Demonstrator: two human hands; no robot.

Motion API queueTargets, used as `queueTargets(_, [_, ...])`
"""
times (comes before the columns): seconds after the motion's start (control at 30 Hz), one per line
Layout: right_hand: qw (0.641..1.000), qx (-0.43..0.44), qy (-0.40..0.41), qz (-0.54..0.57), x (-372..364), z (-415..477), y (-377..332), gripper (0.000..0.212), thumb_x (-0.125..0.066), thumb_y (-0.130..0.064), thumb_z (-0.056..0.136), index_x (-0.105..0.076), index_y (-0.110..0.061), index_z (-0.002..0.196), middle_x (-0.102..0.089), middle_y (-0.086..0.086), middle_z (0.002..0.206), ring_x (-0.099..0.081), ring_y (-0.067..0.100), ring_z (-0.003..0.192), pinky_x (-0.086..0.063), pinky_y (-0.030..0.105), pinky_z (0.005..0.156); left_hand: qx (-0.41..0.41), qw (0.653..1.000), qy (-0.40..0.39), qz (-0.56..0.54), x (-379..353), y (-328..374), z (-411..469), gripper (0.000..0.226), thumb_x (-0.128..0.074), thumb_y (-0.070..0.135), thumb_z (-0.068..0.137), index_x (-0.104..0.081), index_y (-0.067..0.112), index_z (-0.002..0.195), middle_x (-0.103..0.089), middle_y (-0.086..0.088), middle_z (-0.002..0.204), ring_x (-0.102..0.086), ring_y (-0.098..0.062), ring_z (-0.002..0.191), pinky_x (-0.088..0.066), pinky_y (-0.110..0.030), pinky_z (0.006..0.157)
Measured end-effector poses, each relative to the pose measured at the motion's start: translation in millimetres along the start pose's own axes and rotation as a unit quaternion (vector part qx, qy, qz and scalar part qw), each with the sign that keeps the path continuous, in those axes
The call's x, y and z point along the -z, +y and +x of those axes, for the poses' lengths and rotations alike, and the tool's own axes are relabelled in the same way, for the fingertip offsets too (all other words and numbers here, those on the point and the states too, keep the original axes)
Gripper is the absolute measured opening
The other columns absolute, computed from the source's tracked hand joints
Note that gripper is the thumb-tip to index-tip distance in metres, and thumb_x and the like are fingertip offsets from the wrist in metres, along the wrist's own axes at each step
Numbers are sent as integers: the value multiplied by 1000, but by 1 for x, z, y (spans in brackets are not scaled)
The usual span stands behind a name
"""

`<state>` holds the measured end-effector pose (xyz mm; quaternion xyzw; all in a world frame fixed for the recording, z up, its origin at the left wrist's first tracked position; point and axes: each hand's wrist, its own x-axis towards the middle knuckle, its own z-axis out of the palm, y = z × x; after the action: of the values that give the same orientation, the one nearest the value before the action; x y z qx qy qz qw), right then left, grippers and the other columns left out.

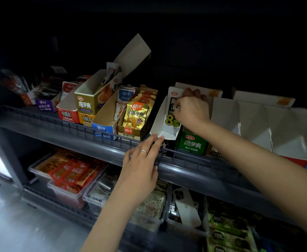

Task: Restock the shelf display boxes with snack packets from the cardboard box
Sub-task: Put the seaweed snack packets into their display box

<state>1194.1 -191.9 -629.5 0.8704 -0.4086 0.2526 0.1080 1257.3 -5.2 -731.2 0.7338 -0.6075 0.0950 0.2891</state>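
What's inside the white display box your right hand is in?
An upright white packet with a green 8, pinched by the right hand. Hand and packet cover anything behind it.

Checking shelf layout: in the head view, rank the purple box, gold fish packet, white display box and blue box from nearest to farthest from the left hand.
1. White display box, at the fingertips of the left hand.
2. Gold fish packet, just left of it.
3. Blue box, further left.
4. Purple box, far left.
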Motion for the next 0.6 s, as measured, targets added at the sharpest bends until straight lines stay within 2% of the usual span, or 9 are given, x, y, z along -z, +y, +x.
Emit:
queueTargets(0.1, [997,10,-70,-41,7,-10,-3,39,-51,-29,89,-56,-29,129,-43,8,136,-31,29,127,-21,40,105,0,1000,-3,0,0,1,0,78,-48,18,94,5,36,149,5,15,156,-7,-8,142,-10,-33,115])
queueTargets(0.2, [992,-5,-116,-39,10,-12,-4,37,-50,-30,90,-57,-34,126,-42,8,137,-29,29,130,-14,45,110,2,1000,-6,2,0,1,0,78,-47,18,94,5,35,149,4,15,156,-8,-8,142,-12,-34,115])
queueTargets(0.37, [981,-7,-169,-91,5,0,-3,45,-46,-31,89,-52,-28,133,-39,9,144,-20,30,139,7,56,113,1,1000,-10,-2,1,2,0,76,-47,18,94,3,35,149,3,15,156,-8,-8,142,-13,-33,114])
queueTargets(0.5, [985,-11,-166,-56,0,2,-1,48,-48,-32,86,-51,-25,134,-41,8,144,-22,29,138,11,58,110,4,1000,-18,5,2,3,1,77,-48,17,93,2,34,149,1,14,156,-11,-10,142,-15,-34,114])
queueTargets(0.57, [992,-9,-119,40,2,-4,0,39,-50,-28,88,-58,-31,126,-50,4,137,-30,27,134,5,55,112,4,999,-14,30,4,3,0,79,-51,16,92,-1,31,151,-4,11,158,-18,-12,142,-15,-40,114])
queueTargets(0.6, [993,-11,-72,97,5,-10,1,34,-49,-24,89,-62,-32,120,-56,1,130,-36,26,130,-3,51,113,0,999,-1,44,5,4,0,79,-54,14,90,-7,28,151,-11,8,158,-25,-14,140,-17,-43,113])
